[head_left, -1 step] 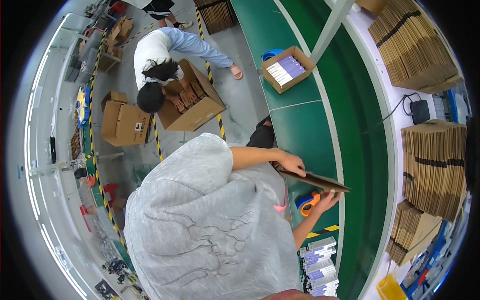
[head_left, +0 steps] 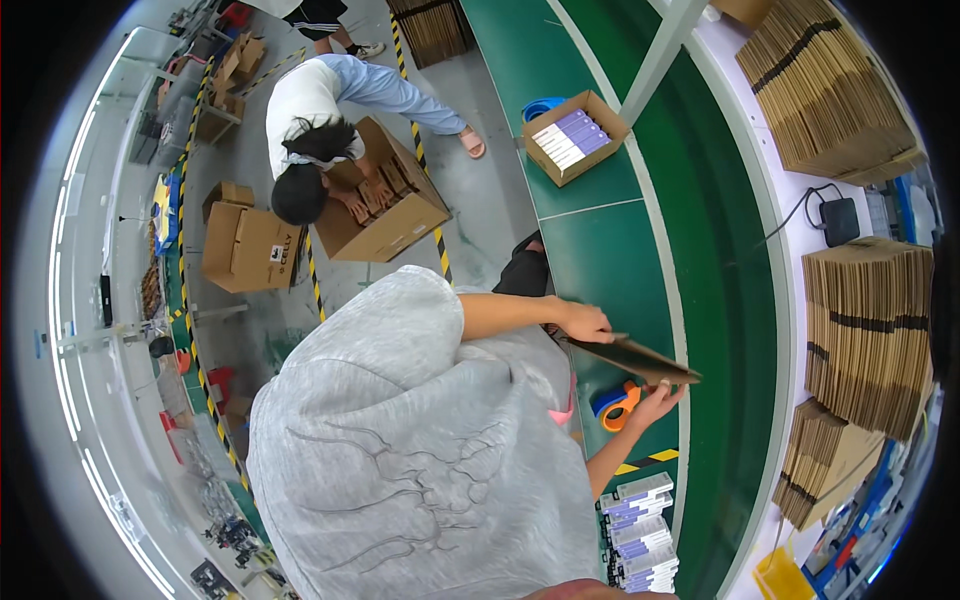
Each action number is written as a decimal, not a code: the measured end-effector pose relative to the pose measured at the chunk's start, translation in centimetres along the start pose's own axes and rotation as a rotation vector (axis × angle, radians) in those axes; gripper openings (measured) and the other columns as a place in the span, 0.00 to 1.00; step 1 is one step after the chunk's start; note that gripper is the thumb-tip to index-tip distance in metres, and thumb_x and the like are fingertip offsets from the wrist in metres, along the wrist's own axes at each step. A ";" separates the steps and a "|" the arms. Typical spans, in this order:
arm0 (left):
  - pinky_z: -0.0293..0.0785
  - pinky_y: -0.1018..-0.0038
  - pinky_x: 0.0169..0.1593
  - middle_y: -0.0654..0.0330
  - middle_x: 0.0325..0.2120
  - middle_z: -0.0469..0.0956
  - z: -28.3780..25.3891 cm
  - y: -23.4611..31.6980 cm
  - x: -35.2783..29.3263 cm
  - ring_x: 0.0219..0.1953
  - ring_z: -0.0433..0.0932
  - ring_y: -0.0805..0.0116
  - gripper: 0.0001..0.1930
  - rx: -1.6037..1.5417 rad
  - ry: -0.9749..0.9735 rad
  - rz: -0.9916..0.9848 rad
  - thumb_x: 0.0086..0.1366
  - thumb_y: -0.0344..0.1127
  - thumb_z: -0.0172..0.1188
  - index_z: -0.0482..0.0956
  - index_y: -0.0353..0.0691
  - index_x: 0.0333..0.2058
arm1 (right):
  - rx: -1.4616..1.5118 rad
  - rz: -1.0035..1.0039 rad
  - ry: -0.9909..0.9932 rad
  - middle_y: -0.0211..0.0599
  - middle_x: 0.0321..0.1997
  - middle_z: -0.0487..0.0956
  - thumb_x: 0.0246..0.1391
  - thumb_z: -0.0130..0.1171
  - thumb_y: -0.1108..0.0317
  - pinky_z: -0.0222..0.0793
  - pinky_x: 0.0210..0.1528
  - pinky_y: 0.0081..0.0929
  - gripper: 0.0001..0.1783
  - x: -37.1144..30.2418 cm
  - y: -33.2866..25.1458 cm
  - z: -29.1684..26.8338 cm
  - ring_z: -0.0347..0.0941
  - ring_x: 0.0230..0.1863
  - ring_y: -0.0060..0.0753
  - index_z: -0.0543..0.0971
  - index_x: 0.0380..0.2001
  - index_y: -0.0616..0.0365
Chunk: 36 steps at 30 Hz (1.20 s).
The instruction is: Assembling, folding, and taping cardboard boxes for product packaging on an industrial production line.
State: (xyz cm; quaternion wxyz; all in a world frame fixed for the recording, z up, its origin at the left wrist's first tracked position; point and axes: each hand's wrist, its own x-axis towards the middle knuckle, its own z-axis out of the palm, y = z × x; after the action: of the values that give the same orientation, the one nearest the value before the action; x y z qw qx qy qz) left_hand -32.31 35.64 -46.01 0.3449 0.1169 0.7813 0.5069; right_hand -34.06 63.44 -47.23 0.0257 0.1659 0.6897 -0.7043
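Note:
Between my hands, over the green table, is a flattened cardboard box (head_left: 640,362), tilted and somewhat blurred. My left hand (head_left: 586,322) is closed on its upper left end. My right hand (head_left: 656,402) grips the opposite end from the near side, with its fingers at the edge. Just below the cardboard, an orange tape dispenser (head_left: 619,408) with a blue roll lies on the table. Stacks of small white-and-purple boxes (head_left: 640,535) stand beside my right forearm.
An open carton (head_left: 605,155) of white-and-purple boxes stands farther along the table (head_left: 600,255). Beyond a dark green belt (head_left: 730,300), bundled flat cartons (head_left: 865,330) line a white shelf. To the left, a co-worker (head_left: 310,130) bends over a large open box (head_left: 400,225).
The flattened cardboard has tipped slightly, showing more of its face. My left hand has shifted a little along with it, while my right hand stays nearly in place.

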 end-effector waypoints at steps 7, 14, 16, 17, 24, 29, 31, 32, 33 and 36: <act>0.75 0.51 0.29 0.40 0.26 0.79 -1.8 1.0 1.0 0.29 0.78 0.38 0.20 0.361 0.689 -0.070 0.71 0.41 0.43 0.75 0.32 0.28 | -0.487 -0.169 -0.386 0.26 0.27 0.69 0.55 0.47 0.76 0.65 0.33 0.21 0.33 -2.8 -3.3 -1.7 0.65 0.29 0.21 0.59 0.65 0.69; 0.73 0.52 0.53 0.35 0.52 0.72 4.7 1.0 7.4 0.52 0.74 0.40 0.31 1.121 0.695 -0.599 0.69 0.51 0.49 0.65 0.27 0.59 | -0.879 -0.201 -0.328 0.57 0.30 0.75 0.59 0.50 0.69 0.70 0.37 0.43 0.27 -8.2 0.2 6.5 0.75 0.31 0.55 0.66 0.62 0.64; 0.54 0.46 0.65 0.32 0.66 0.47 5.8 4.5 5.8 0.66 0.52 0.33 0.49 0.934 0.533 -0.631 0.65 0.62 0.50 0.43 0.26 0.67 | -0.758 -0.298 -0.375 0.60 0.36 0.77 0.60 0.48 0.68 0.68 0.41 0.50 0.22 -8.6 -0.6 6.8 0.74 0.38 0.62 0.71 0.56 0.64; 0.47 0.44 0.67 0.31 0.68 0.34 5.2 4.9 5.8 0.69 0.39 0.31 0.55 0.844 0.408 -0.628 0.61 0.70 0.48 0.41 0.26 0.67 | -0.839 -0.324 -0.418 0.56 0.39 0.78 0.61 0.47 0.66 0.70 0.43 0.49 0.17 -8.3 -0.1 6.5 0.74 0.41 0.60 0.75 0.49 0.65; 0.66 0.50 0.59 0.39 0.67 0.47 -2.6 2.8 0.0 0.65 0.56 0.33 0.53 0.895 -0.074 0.096 0.58 0.75 0.47 0.56 0.30 0.64 | -0.808 -0.241 -0.463 0.57 0.37 0.77 0.65 0.43 0.60 0.68 0.46 0.48 0.20 -5.9 -0.2 4.7 0.73 0.42 0.61 0.78 0.38 0.66; 0.76 0.55 0.47 0.45 0.55 0.69 -2.1 2.1 2.1 0.53 0.73 0.42 0.50 0.905 0.072 0.056 0.52 0.72 0.58 0.62 0.35 0.61 | -0.809 -0.139 -0.622 0.52 0.39 0.78 0.62 0.46 0.63 0.68 0.49 0.42 0.17 -3.5 1.1 3.8 0.73 0.45 0.55 0.77 0.43 0.64; 0.77 0.56 0.45 0.46 0.49 0.74 -1.8 1.6 2.7 0.49 0.76 0.43 0.51 0.783 0.282 0.101 0.49 0.70 0.63 0.62 0.35 0.60 | -0.879 -0.510 -0.359 0.49 0.44 0.77 0.58 0.49 0.66 0.67 0.51 0.41 0.16 -4.0 -1.1 3.5 0.72 0.48 0.52 0.76 0.47 0.62; 0.76 0.56 0.47 0.44 0.50 0.73 -1.8 1.4 3.0 0.48 0.76 0.42 0.52 0.681 0.399 0.005 0.47 0.68 0.66 0.61 0.35 0.61 | -0.918 -0.862 -0.078 0.46 0.49 0.76 0.55 0.52 0.70 0.65 0.53 0.41 0.19 -4.4 -1.8 3.7 0.71 0.51 0.49 0.74 0.50 0.61; 0.76 0.56 0.48 0.42 0.51 0.73 -1.8 1.2 3.2 0.47 0.77 0.40 0.54 0.576 0.512 -0.092 0.45 0.66 0.70 0.59 0.34 0.61 | -1.005 -0.854 0.050 0.41 0.55 0.72 0.48 0.57 0.72 0.62 0.55 0.44 0.27 -4.4 -1.8 3.8 0.68 0.55 0.45 0.71 0.55 0.58; 0.71 0.57 0.56 0.38 0.58 0.66 -1.6 -2.8 4.4 0.54 0.73 0.41 0.58 0.266 0.434 -0.110 0.44 0.61 0.74 0.53 0.34 0.65 | -1.123 -0.639 0.043 0.42 0.56 0.72 0.49 0.58 0.68 0.61 0.56 0.45 0.30 -5.1 -3.4 4.7 0.66 0.57 0.45 0.70 0.57 0.59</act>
State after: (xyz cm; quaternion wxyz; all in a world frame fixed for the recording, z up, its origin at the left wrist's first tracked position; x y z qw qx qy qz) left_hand -36.07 35.54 -49.93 0.1777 0.0069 0.9020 0.3934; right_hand -31.12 58.01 -42.57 -0.1160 -0.0721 0.9690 -0.2057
